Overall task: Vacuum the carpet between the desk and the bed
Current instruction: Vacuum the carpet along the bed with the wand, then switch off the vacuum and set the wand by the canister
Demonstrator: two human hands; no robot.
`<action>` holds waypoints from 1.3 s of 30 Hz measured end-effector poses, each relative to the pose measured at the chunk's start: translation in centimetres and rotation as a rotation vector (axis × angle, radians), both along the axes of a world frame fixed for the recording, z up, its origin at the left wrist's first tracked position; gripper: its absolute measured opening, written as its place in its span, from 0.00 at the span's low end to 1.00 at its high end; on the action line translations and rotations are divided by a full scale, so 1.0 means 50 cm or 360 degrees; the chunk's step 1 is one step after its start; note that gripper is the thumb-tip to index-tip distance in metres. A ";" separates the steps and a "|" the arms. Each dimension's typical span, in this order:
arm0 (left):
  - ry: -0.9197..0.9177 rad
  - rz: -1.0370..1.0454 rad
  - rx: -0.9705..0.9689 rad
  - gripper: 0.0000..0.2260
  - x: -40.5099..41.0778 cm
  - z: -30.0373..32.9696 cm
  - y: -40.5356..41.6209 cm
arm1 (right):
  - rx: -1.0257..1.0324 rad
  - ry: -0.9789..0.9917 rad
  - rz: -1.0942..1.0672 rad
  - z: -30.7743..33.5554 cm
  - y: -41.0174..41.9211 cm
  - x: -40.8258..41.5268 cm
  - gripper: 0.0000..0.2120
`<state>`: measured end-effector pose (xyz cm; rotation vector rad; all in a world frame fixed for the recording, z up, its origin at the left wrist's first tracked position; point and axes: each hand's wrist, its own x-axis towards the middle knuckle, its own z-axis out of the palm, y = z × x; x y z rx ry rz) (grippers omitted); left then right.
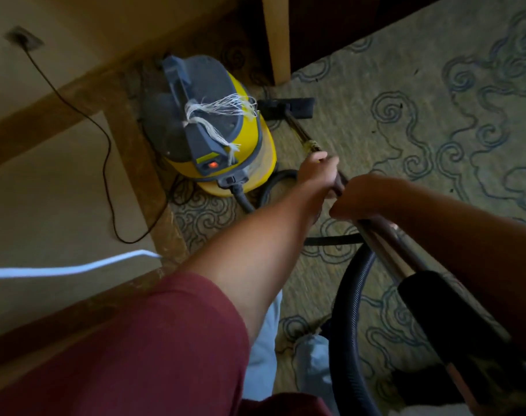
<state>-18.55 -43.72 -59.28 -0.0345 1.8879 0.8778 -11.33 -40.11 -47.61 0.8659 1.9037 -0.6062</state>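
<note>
A yellow canister vacuum (225,139) with a grey lid stands on the patterned carpet (406,121) by the wall, its orange switch lit. My left hand (317,172) grips the metal wand (385,244) far down its length. My right hand (367,196) holds the same wand just behind it. The black floor head (297,108) lies flat on the carpet beside the canister, near a wooden desk leg (275,40). A black ribbed hose (346,310) loops from the wand's rear end round towards the canister.
A black power cord (105,151) runs from a wall socket (24,40) down along the wooden skirting (153,205). A white cable (75,268) crosses the lower left. White string is tied on the vacuum's handle. My light trouser legs stand at the bottom centre.
</note>
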 end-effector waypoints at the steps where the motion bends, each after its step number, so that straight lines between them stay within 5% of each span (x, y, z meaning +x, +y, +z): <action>1: -0.0073 0.0144 -0.0017 0.15 -0.021 -0.006 -0.022 | -0.0022 -0.0030 0.0027 0.002 0.004 -0.010 0.14; 7: -0.0513 0.1582 0.0036 0.33 -0.238 -0.064 -0.244 | -0.0093 -0.0181 -0.0124 -0.022 0.011 -0.010 0.14; 14: -0.0544 0.1640 0.0114 0.40 -0.355 -0.080 -0.253 | -0.0069 -0.0222 -0.0031 -0.076 -0.048 -0.003 0.13; 19: -0.0584 0.1670 0.0066 0.33 -0.377 -0.082 -0.233 | -0.0113 -0.0214 0.0001 -0.086 -0.062 -0.015 0.11; 24: -0.0638 0.1745 0.0092 0.41 -0.375 -0.078 -0.210 | -0.0245 -0.0306 -0.0040 -0.077 -0.053 -0.022 0.14; 29: -0.0379 0.2188 0.0104 0.35 -0.374 -0.064 -0.174 | -0.0246 -0.0311 0.0009 -0.064 -0.049 -0.024 0.12; 39: -0.0472 0.2286 0.0298 0.33 -0.371 -0.072 -0.187 | -0.0259 -0.0344 0.0056 -0.055 -0.040 -0.030 0.16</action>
